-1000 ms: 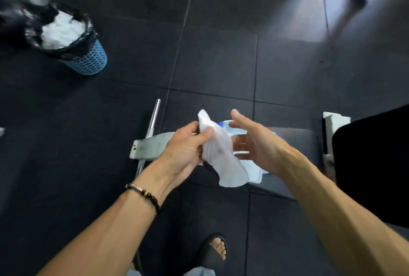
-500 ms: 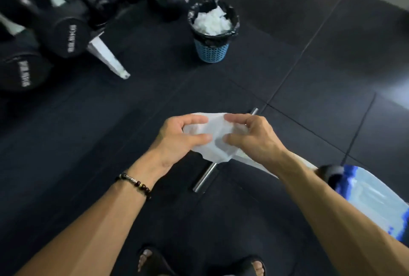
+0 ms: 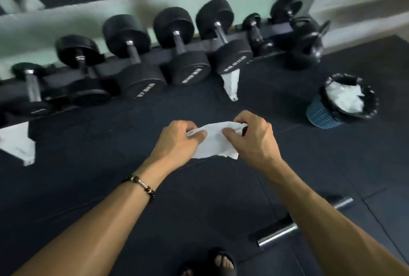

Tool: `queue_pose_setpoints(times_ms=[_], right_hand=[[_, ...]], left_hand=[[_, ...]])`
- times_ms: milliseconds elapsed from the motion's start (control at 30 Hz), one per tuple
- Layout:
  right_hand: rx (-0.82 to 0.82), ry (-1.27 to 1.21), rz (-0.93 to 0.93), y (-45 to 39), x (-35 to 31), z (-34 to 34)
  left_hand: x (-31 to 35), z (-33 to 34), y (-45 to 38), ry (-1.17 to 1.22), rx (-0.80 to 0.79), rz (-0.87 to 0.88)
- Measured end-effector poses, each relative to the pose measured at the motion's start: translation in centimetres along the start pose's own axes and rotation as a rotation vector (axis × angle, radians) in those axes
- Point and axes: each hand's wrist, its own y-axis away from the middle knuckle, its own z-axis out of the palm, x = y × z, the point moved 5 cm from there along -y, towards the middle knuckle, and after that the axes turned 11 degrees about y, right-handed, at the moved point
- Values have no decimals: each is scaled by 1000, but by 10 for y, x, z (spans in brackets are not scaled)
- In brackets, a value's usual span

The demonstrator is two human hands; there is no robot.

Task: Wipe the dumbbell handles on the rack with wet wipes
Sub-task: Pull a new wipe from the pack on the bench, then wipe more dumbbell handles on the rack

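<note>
Left hand (image 3: 177, 140) and right hand (image 3: 252, 140) each pinch an edge of one white wet wipe (image 3: 215, 140), stretched between them above the floor. The rack (image 3: 163, 55) of black dumbbells (image 3: 155, 59) stands beyond both hands, well apart from them.

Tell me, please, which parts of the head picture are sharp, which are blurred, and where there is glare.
Head view: the white wet wipe and both hands, left and right, are fairly sharp; the black round dumbbells on the rack and the blue bin look soft; the chrome steel bar carries a bright glare; the wide lens bends the rack line.
</note>
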Motion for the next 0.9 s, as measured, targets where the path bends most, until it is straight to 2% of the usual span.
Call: queue_pose_setpoints(times_ms=[67, 167, 233, 300, 400, 467, 567, 633, 667, 767, 900], right_hand=[[-11, 13, -111, -18, -48, 30], [-150, -4, -325, -40, -107, 80], [-239, 0, -483, -56, -135, 111], [-323, 13, -590, -73, -158, 138], [-438, -114, -516, -109, -187, 168], [-424, -146, -456, -130, -206, 182], [-456, -102, -468, -147, -235, 208], [-453, -109, -480, -155, -254, 226], [-449, -112, -501, -159, -264, 235], [-523, -104, -549, -171, -295, 267], [-681, -176, -500, -181, -340, 317]], left_hand=[[-21, -32, -9, 272, 69, -138], [-50, -73, -25, 850, 127, -371], [-66, -102, -41, 1050, 153, -392], [-80, -131, -54, 1009, 219, -376], [-108, -173, -75, 902, 389, -411], [-123, -192, -86, 964, 389, -395], [-130, -214, -96, 1162, 334, -349], [-139, -231, -102, 1170, 348, -353], [-147, -243, -103, 1099, 395, -354], [-173, -286, -106, 687, 550, -286], [-209, -330, -112, 477, 519, -136]])
